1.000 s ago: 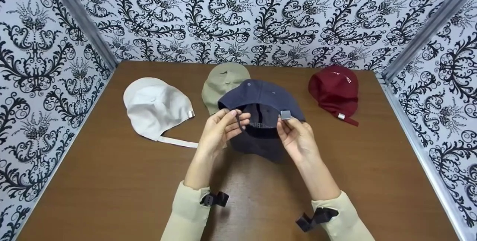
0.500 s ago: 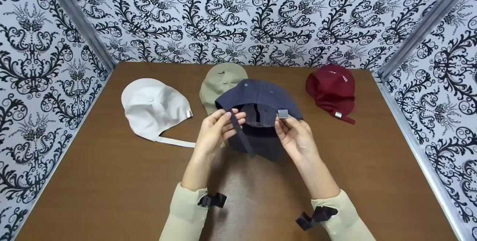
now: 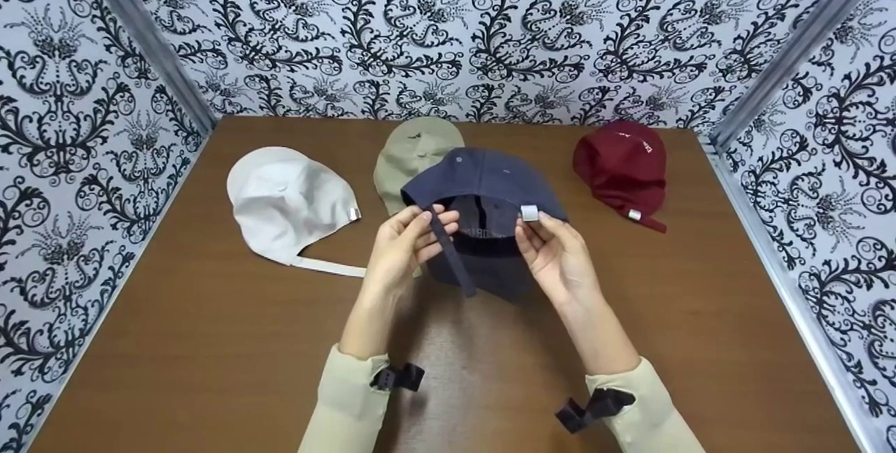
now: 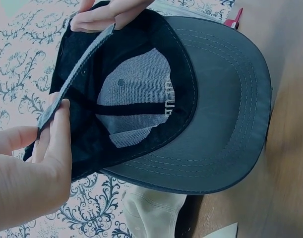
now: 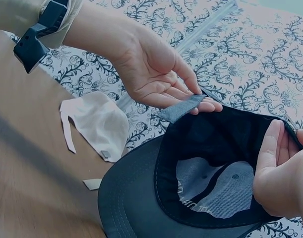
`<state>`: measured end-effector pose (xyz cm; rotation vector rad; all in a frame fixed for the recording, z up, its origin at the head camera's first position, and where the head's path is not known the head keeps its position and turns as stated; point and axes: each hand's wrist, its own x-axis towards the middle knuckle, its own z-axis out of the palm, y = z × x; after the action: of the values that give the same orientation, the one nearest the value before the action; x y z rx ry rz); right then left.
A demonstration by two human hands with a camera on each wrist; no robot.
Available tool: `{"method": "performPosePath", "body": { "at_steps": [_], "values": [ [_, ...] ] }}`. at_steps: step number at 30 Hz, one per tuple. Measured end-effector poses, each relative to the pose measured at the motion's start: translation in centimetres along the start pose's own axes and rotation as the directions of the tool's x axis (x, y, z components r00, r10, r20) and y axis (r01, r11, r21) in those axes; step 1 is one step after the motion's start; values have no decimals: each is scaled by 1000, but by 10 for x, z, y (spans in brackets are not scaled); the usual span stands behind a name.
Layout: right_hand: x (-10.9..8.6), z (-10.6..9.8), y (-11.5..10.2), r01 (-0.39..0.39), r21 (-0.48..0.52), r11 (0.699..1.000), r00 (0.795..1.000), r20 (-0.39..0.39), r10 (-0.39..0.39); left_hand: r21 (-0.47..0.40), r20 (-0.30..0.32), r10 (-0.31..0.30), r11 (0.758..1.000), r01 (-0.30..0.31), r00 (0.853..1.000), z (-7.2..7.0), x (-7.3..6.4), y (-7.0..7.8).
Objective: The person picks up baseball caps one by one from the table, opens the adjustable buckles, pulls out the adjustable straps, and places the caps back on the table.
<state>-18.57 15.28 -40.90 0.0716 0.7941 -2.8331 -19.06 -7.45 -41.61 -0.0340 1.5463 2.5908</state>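
Between both hands a navy baseball cap (image 3: 490, 173) is held up, its back opening and inside facing me and its brim (image 4: 215, 99) pointing down. My left hand (image 3: 402, 246) pinches the cap's left back edge at the base of its loose strap (image 3: 451, 253), which hangs down free. My right hand (image 3: 560, 253) pinches the opposite back edge beside a silver metal buckle (image 3: 529, 213). The strap is out of the buckle. In the right wrist view the strap (image 5: 183, 108) sticks out past the left fingers, over the dark inside of the cap.
A white cap (image 3: 287, 201) with its strap loose lies at the left on the brown table (image 3: 210, 355). Behind the navy cap sits an olive cap (image 3: 420, 145), partly covered. At the back right lies a red cap (image 3: 623, 166). Patterned walls (image 3: 448, 33) enclose the table.
The strap's free end, pointing toward me at first, has swung down into full view under the left hand. Both hands keep their hold, and the buckle has tilted slightly.
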Motion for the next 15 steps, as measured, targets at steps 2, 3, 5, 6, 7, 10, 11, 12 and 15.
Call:
{"method": "performPosePath", "body": {
  "at_steps": [2, 3, 5, 6, 7, 10, 11, 12, 15],
  "values": [
    [1, 0, -1, -3, -2, 1000, 1000, -16, 3, -3, 7, 0, 1000, 0, 1000, 0, 0, 0],
    [1, -1, -1, -4, -4, 1000, 1000, -23, 4, -3, 11, 1, 1000, -1, 1000, -1, -1, 0],
    [1, -1, -1, -2, -12, 1000, 1000, -31, 2, -8, 19, -1, 1000, 1, 1000, -3, -1, 0],
    [1, -1, -2, 1, -19, 1000, 1000, -29, -2, -13, 26, -1, 1000, 2, 1000, -4, -1, -1],
    [0, -2, -2, 4, -26, 1000, 1000, -24, -5, -18, 29, -8, 1000, 9, 1000, -5, -1, 0],
    [0, -2, -3, 10, -39, 999, 1000, 6, -10, -15, 26, -39, 999, 40, 999, -7, 3, 1],
    [0, -2, -4, 13, -42, 999, 1000, 17, -13, -16, 23, -56, 998, 56, 998, -8, 4, 2],
    [0, -2, -4, 15, -45, 999, 1000, 27, -14, -12, 22, -71, 997, 72, 997, -8, 6, 3],
    [0, -2, -6, 13, -60, 998, 999, 41, -10, -10, 0, -113, 994, 113, 994, -9, 13, 6]
  ]
}}
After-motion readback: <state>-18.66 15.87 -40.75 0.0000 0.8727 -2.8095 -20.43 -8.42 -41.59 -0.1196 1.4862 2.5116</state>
